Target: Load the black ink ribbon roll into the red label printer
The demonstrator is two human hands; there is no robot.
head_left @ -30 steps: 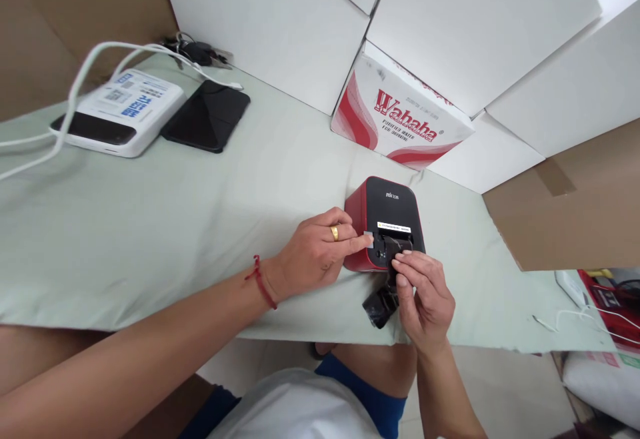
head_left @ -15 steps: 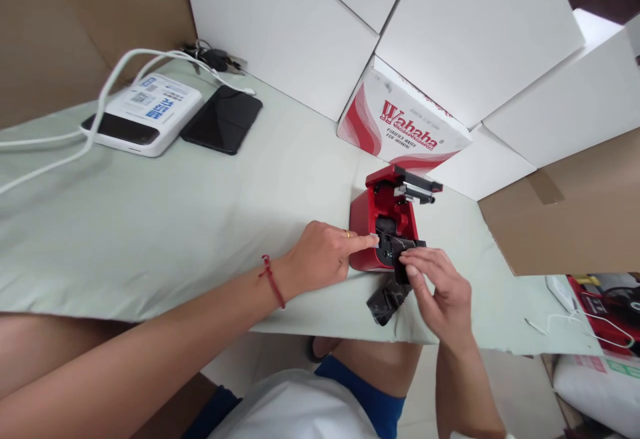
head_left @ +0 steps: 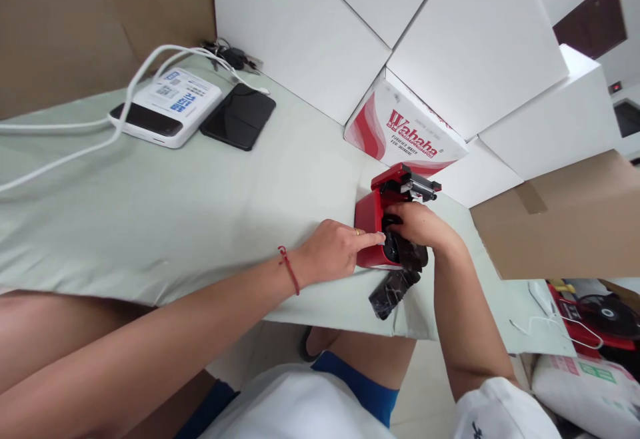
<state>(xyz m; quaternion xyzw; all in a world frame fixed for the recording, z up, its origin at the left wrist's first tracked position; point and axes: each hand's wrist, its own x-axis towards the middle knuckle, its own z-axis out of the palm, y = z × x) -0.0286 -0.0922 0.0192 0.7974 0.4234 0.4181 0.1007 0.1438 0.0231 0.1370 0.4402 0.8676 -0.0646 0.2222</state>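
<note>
A small red label printer (head_left: 369,226) stands on the cloth with its lid (head_left: 407,179) raised. My left hand (head_left: 334,247) is at its near left side, index finger stretched over the rim and the other fingers curled against the outside wall. Deep in the printer's open compartment is my right hand (head_left: 417,222), its fingertips hidden beside a dark, rounded part that could be a roll. A glossy black strip with pale marbled streaks (head_left: 393,292) comes out over the printer's front and hangs onto the cloth below.
A white box with red lettering (head_left: 405,129) stands behind the printer, against stacked white boxes (head_left: 480,46). To the left lie a black phone (head_left: 239,116), a white device with cables (head_left: 173,106) and keys (head_left: 235,56). A cardboard box (head_left: 555,219) is at the right.
My right hand has let go of the black strip's edge and moved up into the compartment. The left index finger keeps its place on the rim. The view has shifted slightly.
</note>
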